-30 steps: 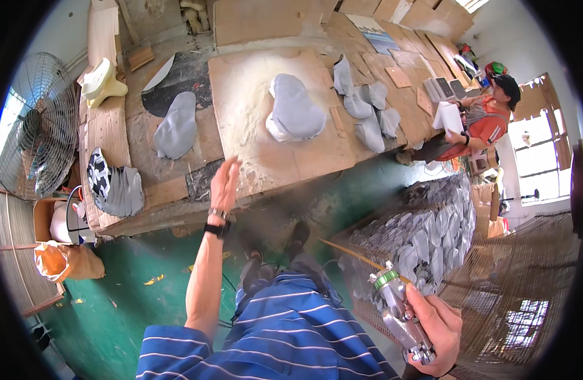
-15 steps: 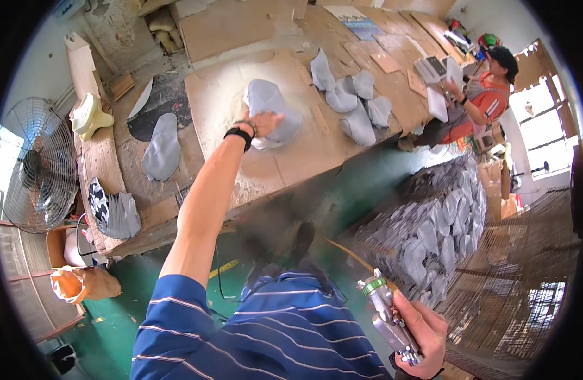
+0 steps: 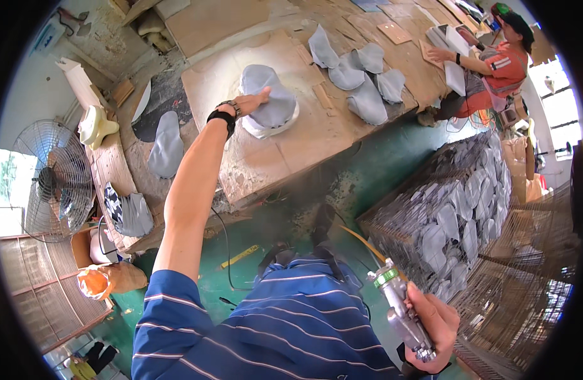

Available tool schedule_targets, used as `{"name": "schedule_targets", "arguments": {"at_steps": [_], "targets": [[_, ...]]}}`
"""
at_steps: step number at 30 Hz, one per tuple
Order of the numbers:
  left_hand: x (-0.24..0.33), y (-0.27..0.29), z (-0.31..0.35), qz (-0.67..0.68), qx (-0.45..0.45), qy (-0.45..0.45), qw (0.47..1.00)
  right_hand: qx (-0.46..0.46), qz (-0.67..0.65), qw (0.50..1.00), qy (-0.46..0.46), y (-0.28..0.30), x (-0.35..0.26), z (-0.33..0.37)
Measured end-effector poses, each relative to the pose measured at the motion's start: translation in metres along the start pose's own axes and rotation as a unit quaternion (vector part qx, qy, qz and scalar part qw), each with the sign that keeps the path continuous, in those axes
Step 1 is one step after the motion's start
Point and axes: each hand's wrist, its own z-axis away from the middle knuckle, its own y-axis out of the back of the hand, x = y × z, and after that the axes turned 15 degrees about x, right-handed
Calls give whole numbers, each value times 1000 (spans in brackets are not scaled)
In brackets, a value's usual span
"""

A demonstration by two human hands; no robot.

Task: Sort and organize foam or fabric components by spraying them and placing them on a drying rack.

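On the bench board in front of me lies a grey shoe-shaped piece (image 3: 274, 111) with a pale layer showing under its edge. My left hand (image 3: 247, 104), a dark band at its wrist, rests on the left part of this piece with fingers stretched out. Low at the right, my right hand (image 3: 436, 326) is wrapped round a silver spray gun (image 3: 402, 310) with a green ring near its top. The gun stays well away from the bench.
Several grey pieces (image 3: 345, 75) lie on the bench at right, another (image 3: 167, 145) at left. A rack heaped with grey pieces (image 3: 456, 215) stands right of me. At the far right is a co-worker (image 3: 494, 73). A fan (image 3: 54, 180) and sack (image 3: 111, 280) are at left.
My left hand has drawn back toward the left side of the grey piece. The spray gun remains in my right hand. The co-worker's arm now reaches onto the bench.
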Motion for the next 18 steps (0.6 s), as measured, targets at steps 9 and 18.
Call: {"name": "schedule_targets", "arguments": {"at_steps": [9, 18], "targets": [[-25, 4, -22, 108, 60, -39, 992, 4, -53, 998, -20, 23, 51, -16], [15, -10, 70, 292, 491, -32, 821, 9, -54, 998, -28, 47, 95, -54]]}}
